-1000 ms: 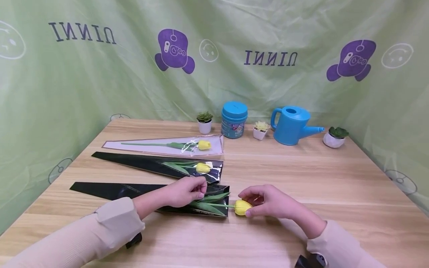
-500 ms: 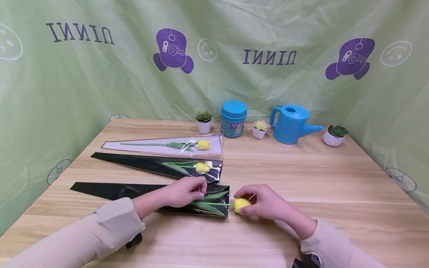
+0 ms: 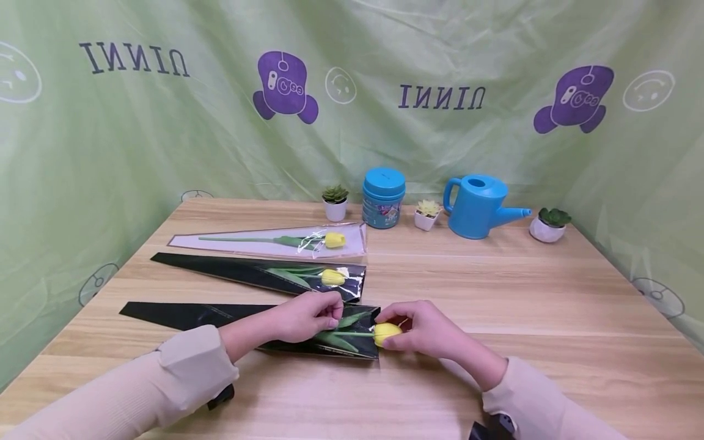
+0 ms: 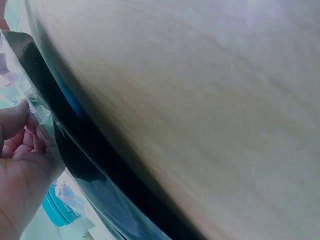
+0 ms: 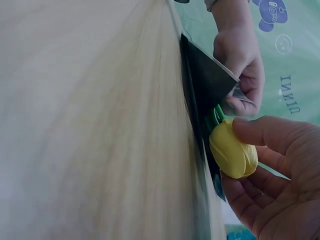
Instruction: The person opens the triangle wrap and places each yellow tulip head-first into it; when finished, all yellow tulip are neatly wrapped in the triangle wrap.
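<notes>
A yellow tulip [image 3: 387, 335] with green leaves lies mostly inside the nearest black flower sleeve [image 3: 165, 310], its bloom at the sleeve's right-hand opening. My right hand [image 3: 434, 330] grips the bloom between thumb and fingers; the right wrist view shows the thumb on top of the yellow bloom [image 5: 232, 152]. My left hand [image 3: 308, 316] pinches the sleeve's clear front film near the opening, lifting it off the black back, as the left wrist view shows beside the black sleeve [image 4: 80, 150]. Part of the stem is hidden beneath my left hand and forearm.
Behind lie a second black sleeve [image 3: 220, 264] and a white sleeve [image 3: 236, 244], each holding a yellow tulip. Along the table's back edge stand small potted succulents [image 3: 335, 205], a blue-lidded jar [image 3: 383, 198] and a blue watering can [image 3: 475, 208].
My right hand has moved left with the tulip, bringing the bloom from outside the sleeve up to its opening. My left hand keeps its hold on the film, nearly in place.
</notes>
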The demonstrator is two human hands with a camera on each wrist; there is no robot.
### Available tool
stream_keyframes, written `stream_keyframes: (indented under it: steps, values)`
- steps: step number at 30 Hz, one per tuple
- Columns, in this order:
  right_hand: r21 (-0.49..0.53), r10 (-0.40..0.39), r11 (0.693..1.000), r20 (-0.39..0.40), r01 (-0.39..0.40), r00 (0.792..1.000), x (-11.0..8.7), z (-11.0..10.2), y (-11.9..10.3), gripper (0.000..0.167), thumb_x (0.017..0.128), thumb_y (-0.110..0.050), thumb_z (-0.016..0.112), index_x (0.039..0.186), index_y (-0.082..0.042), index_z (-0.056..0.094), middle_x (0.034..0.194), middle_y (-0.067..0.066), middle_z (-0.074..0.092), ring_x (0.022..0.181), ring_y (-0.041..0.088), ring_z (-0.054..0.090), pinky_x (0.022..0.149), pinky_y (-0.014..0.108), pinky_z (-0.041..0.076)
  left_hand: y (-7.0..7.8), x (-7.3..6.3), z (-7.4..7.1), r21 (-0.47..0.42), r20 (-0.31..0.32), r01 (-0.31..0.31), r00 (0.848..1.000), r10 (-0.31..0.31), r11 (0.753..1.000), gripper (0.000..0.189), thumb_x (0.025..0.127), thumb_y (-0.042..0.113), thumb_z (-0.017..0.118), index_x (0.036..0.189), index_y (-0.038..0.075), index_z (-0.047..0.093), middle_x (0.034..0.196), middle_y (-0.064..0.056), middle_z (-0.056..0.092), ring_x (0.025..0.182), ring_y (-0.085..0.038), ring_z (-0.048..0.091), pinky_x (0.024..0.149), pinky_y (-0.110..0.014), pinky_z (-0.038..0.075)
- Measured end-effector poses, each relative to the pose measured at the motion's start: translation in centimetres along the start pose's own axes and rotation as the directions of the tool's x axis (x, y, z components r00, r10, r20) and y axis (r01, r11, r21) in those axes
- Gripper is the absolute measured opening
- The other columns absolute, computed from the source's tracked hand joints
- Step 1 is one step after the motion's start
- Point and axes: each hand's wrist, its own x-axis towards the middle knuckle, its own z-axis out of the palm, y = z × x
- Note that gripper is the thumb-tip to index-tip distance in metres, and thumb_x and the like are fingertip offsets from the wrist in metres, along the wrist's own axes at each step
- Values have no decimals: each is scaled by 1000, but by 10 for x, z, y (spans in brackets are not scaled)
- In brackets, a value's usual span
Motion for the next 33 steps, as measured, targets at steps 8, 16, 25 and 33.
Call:
stream_keyframes:
  steps: [8,16,25,33]
  values:
    - [39,-22,999,21,21,1000,10,7,-2,29,76,-20,76,103,-10,69,94,2,66,80,14,54,70,22,47,5,2,2,-14,27,-3,1000,3,1000,12,89,6,58,83,13,50,73,4,46,70,-10,46,64,-23,39]
    - [52,24,998,24,-26,999,12,9,-4,30,76,-17,76,104,-9,68,96,4,66,83,15,55,72,23,47,3,2,2,-11,19,-8,1000,8,1000,12,89,5,58,83,13,50,73,4,47,70,-10,46,64,-23,39]
    - [130,65,989,13,-66,998,5,5,3,26,76,-8,73,100,-3,67,89,5,64,80,16,57,71,23,49,-2,0,1,-10,-6,-35,999,35,999,12,89,4,58,83,10,49,71,4,46,67,-7,44,63,-22,39]
    - [113,54,992,-20,-51,998,6,1,-1,22,78,-10,73,98,-4,67,85,4,64,77,16,56,68,23,49,-1,1,-1,5,-15,-40,999,40,999,12,89,5,58,83,11,50,72,4,47,68,-8,45,64,-23,40]
